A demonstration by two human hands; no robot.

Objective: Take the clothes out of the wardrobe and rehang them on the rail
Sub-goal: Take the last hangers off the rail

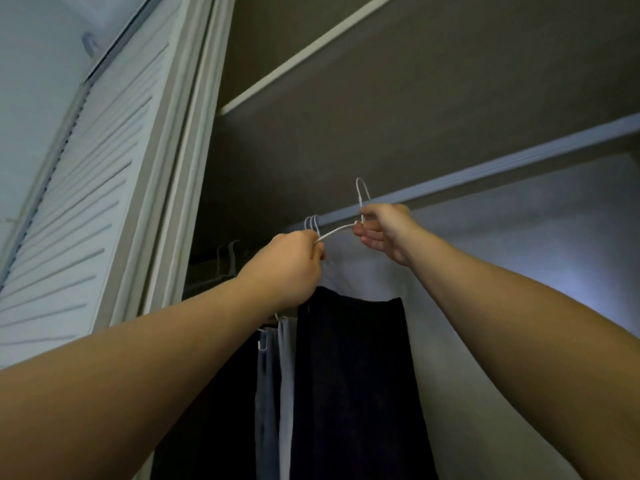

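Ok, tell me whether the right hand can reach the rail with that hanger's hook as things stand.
Probably yes. The right hand pinches the white hanger at its neck just in front of the rail, the hook rises above it, and the rail right of the other hooks looks bare.

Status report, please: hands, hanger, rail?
Left hand grips wire hanger arm; right hand pinches its neck. Hook raised by rail, dark garment hanging below. Other hangers crowd left.

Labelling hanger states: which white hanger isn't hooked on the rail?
The hanger gripped by the left hand and right hand: its hook sticks above the rail. Other hooks loop over it.
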